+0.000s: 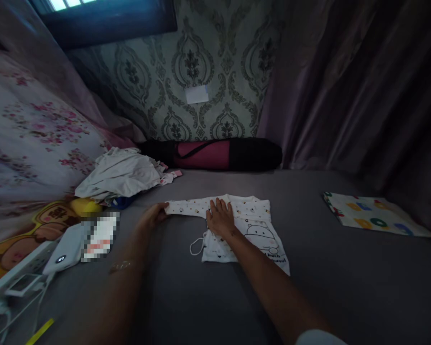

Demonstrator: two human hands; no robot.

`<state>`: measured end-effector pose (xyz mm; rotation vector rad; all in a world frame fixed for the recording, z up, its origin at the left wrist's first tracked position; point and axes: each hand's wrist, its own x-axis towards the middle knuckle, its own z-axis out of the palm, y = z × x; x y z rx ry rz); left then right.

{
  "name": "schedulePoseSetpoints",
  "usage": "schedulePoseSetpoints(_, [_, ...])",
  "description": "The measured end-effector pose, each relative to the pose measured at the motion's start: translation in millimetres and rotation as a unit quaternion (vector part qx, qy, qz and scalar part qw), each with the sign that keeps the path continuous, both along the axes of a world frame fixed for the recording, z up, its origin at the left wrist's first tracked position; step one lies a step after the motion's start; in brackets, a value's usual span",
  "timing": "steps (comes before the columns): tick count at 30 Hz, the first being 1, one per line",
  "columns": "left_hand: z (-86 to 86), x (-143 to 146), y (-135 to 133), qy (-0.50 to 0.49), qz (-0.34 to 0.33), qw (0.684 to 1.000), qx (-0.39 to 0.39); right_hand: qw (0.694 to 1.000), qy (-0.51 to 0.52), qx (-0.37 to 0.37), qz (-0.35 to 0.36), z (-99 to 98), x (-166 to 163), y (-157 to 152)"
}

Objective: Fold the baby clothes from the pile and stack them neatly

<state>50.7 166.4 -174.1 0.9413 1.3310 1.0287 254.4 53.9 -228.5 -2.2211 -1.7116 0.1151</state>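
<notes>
A small white baby shirt point(253, 225) with tiny prints and a cartoon drawing lies flat on the grey surface point(345, 278). One sleeve stretches out to the left. My left hand point(153, 215) is closed on the end of that sleeve. My right hand point(221, 216) lies flat on the shirt near the shoulder, fingers stretched out. A thin white cord loop point(197, 246) lies at the shirt's lower left.
A heap of white clothes point(120, 173) sits at the back left. A black and pink rolled bag point(219, 154) lies along the wall. A folded white cloth with coloured letters point(371, 213) is at the right. A white device point(66, 249), cables and a cartoon cushion point(32, 235) are at the left.
</notes>
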Motion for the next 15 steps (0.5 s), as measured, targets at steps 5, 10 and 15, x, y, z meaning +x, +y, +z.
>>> schedulePoseSetpoints(5, [2.1, 10, 7, 0.01, -0.031, 0.997, -0.067, 1.0, 0.008, -0.015, -0.004, 3.2, -1, 0])
schedulePoseSetpoints(10, [14.4, 29, 8, -0.034, -0.038, 0.996, -0.071, 1.0, 0.008, -0.013, -0.002, 6.4, -1, -1])
schedulePoseSetpoints(15, [33.3, 63, -8, -0.083, -0.025, 0.996, -0.017, 0.996, 0.068, 0.019, 0.046, 23.8, 11, -9])
